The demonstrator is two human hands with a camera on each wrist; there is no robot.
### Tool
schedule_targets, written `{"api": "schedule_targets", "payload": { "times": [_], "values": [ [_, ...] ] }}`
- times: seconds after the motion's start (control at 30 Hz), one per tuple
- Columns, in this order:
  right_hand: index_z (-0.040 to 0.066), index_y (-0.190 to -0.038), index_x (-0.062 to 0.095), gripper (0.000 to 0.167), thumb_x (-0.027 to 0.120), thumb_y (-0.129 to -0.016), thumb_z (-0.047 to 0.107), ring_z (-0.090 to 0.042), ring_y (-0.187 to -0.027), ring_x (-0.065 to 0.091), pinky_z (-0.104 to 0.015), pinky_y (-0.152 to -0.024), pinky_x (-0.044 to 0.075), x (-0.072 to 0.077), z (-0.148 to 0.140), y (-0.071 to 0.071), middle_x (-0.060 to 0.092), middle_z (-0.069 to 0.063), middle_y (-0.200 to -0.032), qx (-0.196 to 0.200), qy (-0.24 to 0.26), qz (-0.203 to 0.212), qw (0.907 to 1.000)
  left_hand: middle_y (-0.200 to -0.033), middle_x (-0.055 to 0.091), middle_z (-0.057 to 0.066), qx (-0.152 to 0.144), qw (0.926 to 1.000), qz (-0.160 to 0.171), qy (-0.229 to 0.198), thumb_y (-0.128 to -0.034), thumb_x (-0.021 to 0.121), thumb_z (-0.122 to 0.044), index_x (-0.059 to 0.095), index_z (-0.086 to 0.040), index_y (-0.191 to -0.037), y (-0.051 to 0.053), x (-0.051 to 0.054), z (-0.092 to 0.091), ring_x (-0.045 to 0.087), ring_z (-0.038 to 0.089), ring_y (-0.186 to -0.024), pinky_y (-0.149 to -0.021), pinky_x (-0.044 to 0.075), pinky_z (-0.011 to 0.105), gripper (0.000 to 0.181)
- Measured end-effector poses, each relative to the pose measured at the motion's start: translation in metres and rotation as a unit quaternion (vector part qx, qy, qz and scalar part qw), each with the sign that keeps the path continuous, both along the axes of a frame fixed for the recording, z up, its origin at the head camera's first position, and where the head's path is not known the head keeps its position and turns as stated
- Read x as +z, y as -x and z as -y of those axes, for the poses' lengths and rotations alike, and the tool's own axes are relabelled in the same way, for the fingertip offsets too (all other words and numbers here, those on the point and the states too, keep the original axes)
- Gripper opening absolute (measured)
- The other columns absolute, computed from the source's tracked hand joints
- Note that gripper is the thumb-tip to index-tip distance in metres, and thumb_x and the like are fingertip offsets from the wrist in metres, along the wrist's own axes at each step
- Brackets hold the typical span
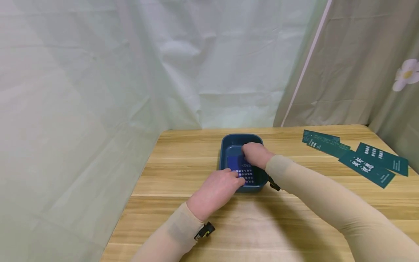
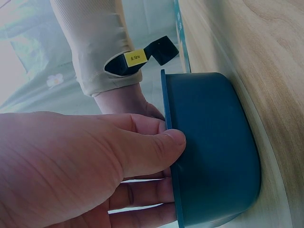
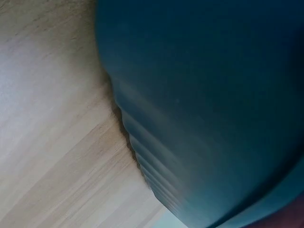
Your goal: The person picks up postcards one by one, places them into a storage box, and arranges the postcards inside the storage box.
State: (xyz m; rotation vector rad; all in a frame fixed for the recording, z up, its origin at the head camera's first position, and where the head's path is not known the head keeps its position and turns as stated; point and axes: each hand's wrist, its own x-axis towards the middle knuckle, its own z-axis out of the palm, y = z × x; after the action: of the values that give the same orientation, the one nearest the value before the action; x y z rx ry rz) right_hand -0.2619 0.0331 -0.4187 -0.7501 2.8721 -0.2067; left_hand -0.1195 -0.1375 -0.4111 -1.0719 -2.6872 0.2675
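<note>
A dark blue plastic box [image 1: 241, 137] stands on the table, with a dark blue card [image 1: 240, 165] bearing white characters inside it. My left hand [image 1: 217, 187] grips the near left rim; in the left wrist view its thumb lies on the outer wall [image 2: 213, 147] and its fingers go over the rim. Over the box's right side, my right hand [image 1: 256, 154] reaches in beside the card. Its fingertips are hidden, so whether it holds the card cannot be told. The right wrist view is mostly filled by the box's ribbed outer wall [image 3: 190, 109].
Several dark green cards with white print [image 1: 366, 167] lie partly overlapping at the right of the wooden table [image 1: 183, 163]. Pale curtains [image 1: 235, 72] hang behind and to the left. Both wrists wear small black devices [image 1: 205, 230].
</note>
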Motion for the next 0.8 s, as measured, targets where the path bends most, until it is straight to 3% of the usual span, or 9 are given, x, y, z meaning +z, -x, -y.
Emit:
{"api": "schedule_targets", "payload": {
  "times": [0.3,0.57,0.8],
  "values": [
    [-0.002,-0.113,0.073,0.011,0.068,-0.108,0.006,-0.028,-0.095,0.071,-0.05,-0.106,0.058,0.002,0.002,-0.001,0.078,-0.018,-0.109,0.01,-0.019,-0.012,0.9997,-0.103,0.078,-0.004,0.002,1.0,0.002,0.007,-0.1055,0.076,-0.012,0.083,-0.025,-0.11,-0.001,0.002,-0.001,0.068,0.016,-0.086,-0.075,0.059,0.03,0.015],
    [-0.003,-0.117,0.074,0.014,0.068,-0.108,0.005,-0.028,-0.097,0.07,-0.049,-0.11,0.056,0.004,0.007,0.002,0.078,-0.018,-0.113,-0.005,-0.05,0.014,0.9986,-0.101,0.077,-0.004,0.0,1.0,0.001,0.0,-0.1053,0.077,-0.012,0.083,-0.024,-0.109,-0.002,0.002,0.0,0.067,0.016,-0.084,-0.073,0.059,0.029,0.014],
    [0.002,-0.117,0.076,0.025,0.073,-0.109,0.025,-0.024,-0.093,0.07,-0.046,-0.106,0.058,0.008,0.011,0.002,0.077,-0.011,-0.105,-0.016,-0.041,0.061,0.9972,-0.101,0.077,-0.003,0.001,1.0,0.009,-0.003,-0.1054,0.077,-0.014,0.083,-0.024,-0.109,-0.002,0.003,0.001,0.067,0.015,-0.084,-0.075,0.059,0.028,0.012]
  ]
}}
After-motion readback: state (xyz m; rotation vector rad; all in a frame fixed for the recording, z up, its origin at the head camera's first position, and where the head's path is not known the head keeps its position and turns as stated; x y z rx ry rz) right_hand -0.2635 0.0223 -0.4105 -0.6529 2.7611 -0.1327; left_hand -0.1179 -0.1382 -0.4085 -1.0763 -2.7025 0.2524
